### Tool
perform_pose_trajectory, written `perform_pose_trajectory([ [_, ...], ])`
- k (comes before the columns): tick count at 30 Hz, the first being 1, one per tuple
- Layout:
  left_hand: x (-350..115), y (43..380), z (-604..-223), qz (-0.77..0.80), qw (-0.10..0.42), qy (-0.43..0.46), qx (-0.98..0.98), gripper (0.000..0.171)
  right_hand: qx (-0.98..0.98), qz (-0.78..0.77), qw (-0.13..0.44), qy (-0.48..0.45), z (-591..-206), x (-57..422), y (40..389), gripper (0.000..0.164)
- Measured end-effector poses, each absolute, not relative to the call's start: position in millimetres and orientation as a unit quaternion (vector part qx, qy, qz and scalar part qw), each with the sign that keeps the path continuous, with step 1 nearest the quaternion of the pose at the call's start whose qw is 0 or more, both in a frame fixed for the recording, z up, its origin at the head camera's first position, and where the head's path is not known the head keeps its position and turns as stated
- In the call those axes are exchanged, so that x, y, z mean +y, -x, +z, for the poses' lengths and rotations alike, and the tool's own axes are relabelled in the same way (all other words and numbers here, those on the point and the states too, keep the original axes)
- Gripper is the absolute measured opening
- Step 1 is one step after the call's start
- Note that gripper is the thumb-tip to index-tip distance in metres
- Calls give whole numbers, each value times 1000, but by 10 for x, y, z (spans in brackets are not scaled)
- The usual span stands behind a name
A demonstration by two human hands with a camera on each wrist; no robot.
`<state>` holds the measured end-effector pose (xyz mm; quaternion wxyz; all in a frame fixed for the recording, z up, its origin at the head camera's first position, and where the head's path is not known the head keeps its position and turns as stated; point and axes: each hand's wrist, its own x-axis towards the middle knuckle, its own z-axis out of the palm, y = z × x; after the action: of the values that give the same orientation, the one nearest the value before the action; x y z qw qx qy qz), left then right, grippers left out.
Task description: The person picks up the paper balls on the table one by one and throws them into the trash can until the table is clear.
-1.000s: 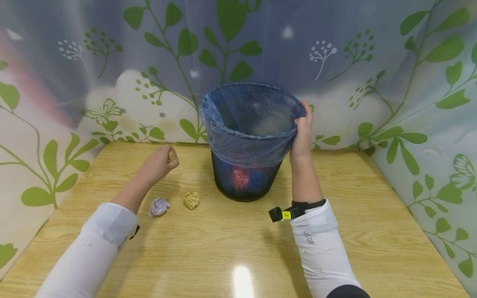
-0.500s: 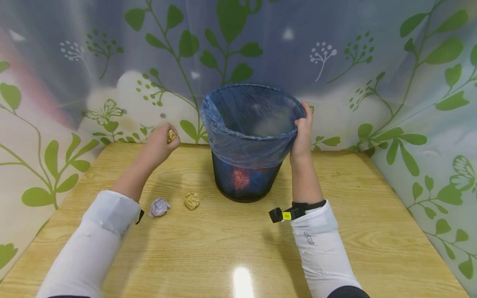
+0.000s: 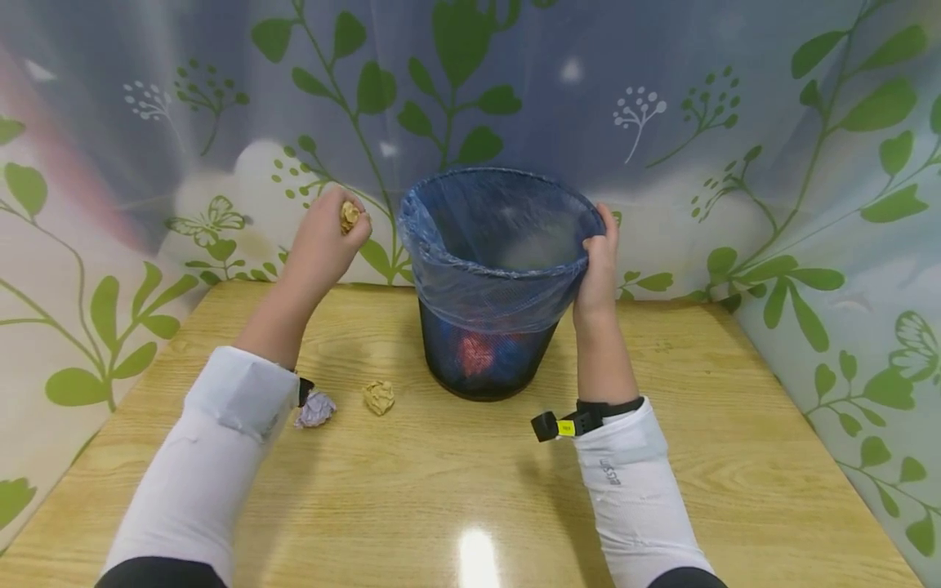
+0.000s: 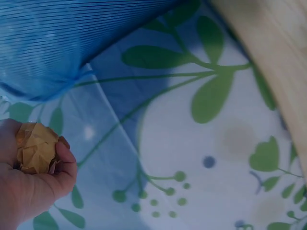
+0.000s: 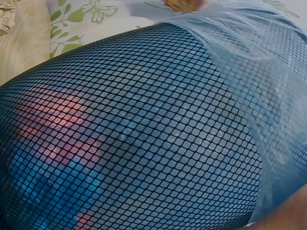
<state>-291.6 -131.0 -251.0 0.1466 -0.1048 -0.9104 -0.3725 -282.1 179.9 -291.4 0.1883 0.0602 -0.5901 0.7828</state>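
My left hand (image 3: 328, 234) holds a yellow crumpled paper ball (image 3: 349, 216) in curled fingers, raised left of the bin at about rim height. In the left wrist view the same paper ball (image 4: 37, 147) sits between thumb and fingers, apart from the bin's blue liner (image 4: 38, 57). My right hand (image 3: 599, 265) grips the rim of the black mesh trash bin (image 3: 481, 367) on its right side. A blue plastic bag (image 3: 500, 298) lines the bin and folds over its rim. Reddish and blue contents show through the mesh (image 5: 144, 129).
On the wooden table (image 3: 412, 498) lie another yellow paper ball (image 3: 378, 397) and a pale purple paper ball (image 3: 315, 409), left of the bin. A printed leafy curtain (image 3: 294, 122) hangs directly behind the bin and along both sides.
My left hand has risen from near the table's back left and moved slightly right, still holding the yellow paper ball. My right hand and the bin stay in place.
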Motion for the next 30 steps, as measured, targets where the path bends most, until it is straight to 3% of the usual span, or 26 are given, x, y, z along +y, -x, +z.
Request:
perform_pose_trajectory([
  [13,-931,2880,-2201,-411,192,121,-883,30,-585,787,185,-60,-2902,1790,2817,67],
  [30,-538,2846,-2014,-382,171,195,-887,27,-597,777,191,-58,-2913,1802,2807,68],
])
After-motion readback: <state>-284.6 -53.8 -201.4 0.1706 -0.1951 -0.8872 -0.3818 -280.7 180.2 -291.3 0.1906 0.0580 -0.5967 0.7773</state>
